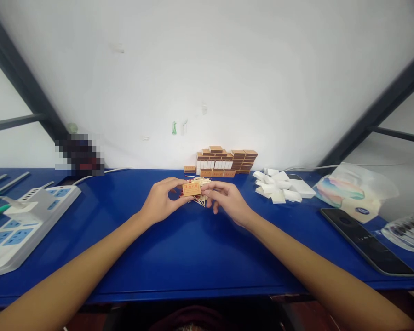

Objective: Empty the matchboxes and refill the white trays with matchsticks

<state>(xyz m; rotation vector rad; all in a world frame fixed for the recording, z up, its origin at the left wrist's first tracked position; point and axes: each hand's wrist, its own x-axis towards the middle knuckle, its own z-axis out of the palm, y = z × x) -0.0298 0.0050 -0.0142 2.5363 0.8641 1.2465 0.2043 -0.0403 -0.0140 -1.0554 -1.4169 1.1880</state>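
My left hand point(162, 200) and my right hand point(226, 198) meet over the middle of the blue table point(193, 248). Together they pinch a small brown matchbox point(192, 189), the left at its left end and the right at its right end. Right under and behind the box lies a loose heap of matchsticks point(202, 198) with red heads. A stacked wall of brown matchboxes point(224, 162) stands behind, against the white wall.
A pile of white inner trays point(279, 186) lies to the right of the stack. Farther right are a plastic bag point(352, 191) and a black phone point(365, 241). A white and blue power strip point(24, 220) sits at the left, with cables.
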